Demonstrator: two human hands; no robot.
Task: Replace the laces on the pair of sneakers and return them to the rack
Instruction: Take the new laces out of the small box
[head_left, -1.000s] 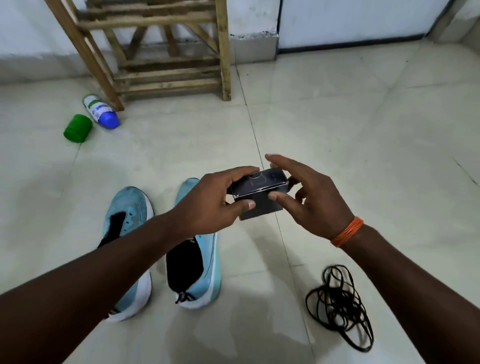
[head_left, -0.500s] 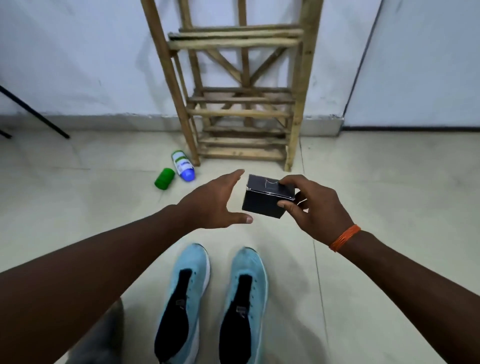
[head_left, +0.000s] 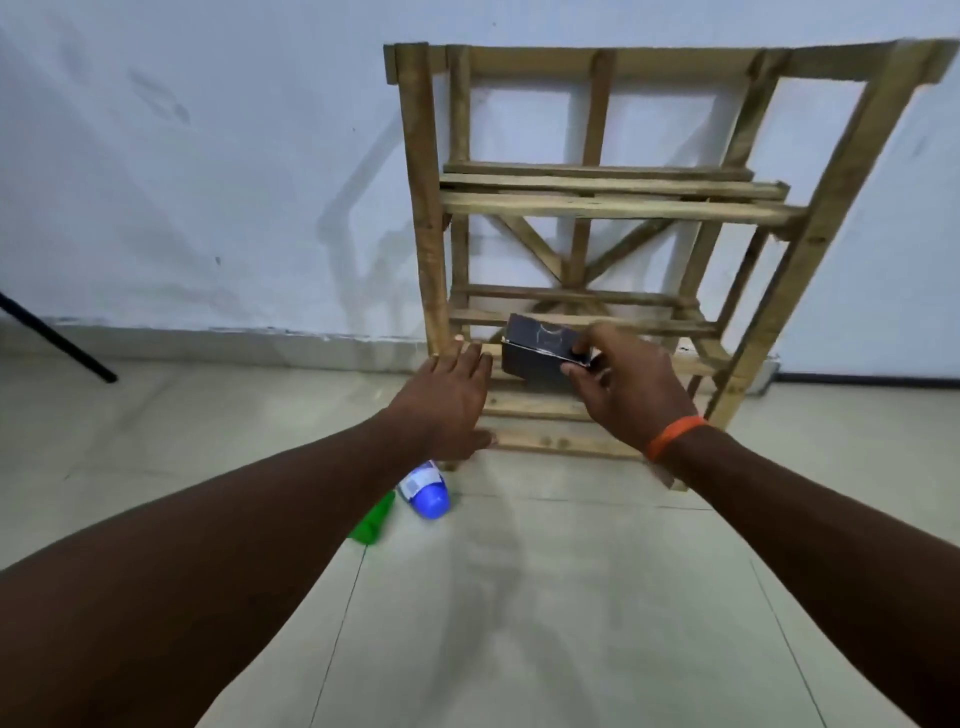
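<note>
A dark box (head_left: 540, 345) is pinched between the thumb and fingers of the right hand (head_left: 631, 387) and is held in front of the lower slats of the rack (head_left: 613, 208). The left hand (head_left: 447, 400) is spread open, fingers straight, just left of the box, by the rack's left post. The rack is stood at the far edge of the floor (head_left: 571, 597), against the wall (head_left: 208, 156). A bottle (head_left: 423, 491) and a green cap (head_left: 374, 522) are laid near its front left foot.
</note>
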